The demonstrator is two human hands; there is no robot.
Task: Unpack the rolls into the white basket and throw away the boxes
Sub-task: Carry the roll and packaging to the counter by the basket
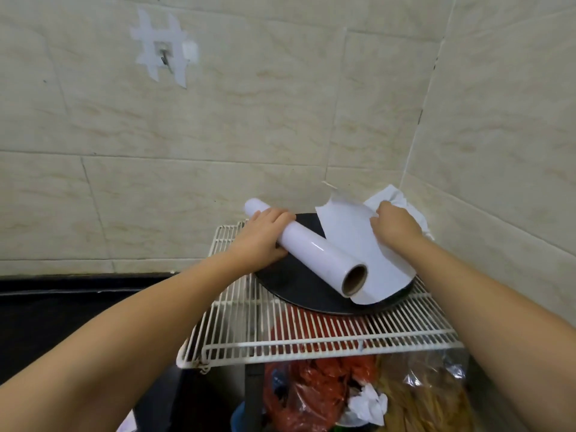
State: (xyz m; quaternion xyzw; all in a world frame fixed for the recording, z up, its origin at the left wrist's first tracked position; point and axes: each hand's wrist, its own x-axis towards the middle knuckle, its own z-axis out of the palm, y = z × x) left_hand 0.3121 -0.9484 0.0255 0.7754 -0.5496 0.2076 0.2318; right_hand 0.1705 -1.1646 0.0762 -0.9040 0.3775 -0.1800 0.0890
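Observation:
A glossy white roll point(318, 254) with a brown cardboard core lies slanted over a round black pan point(299, 285) on a white wire rack point(311, 341). My left hand point(261, 238) grips the roll near its far end. A loose white sheet point(358, 251) unrolled from it spreads to the right over the pan. My right hand point(396, 226) presses on the sheet's far right edge, fingers bent over it. No white basket and no box is in view.
Crumpled white paper point(402, 204) sits in the tiled corner behind my right hand. Under the rack are red plastic bags point(308, 397), a clear bag point(430, 397) and crumpled tissue point(367, 406). A dark counter point(62, 310) lies at left. A taped hook point(163, 57) hangs on the wall.

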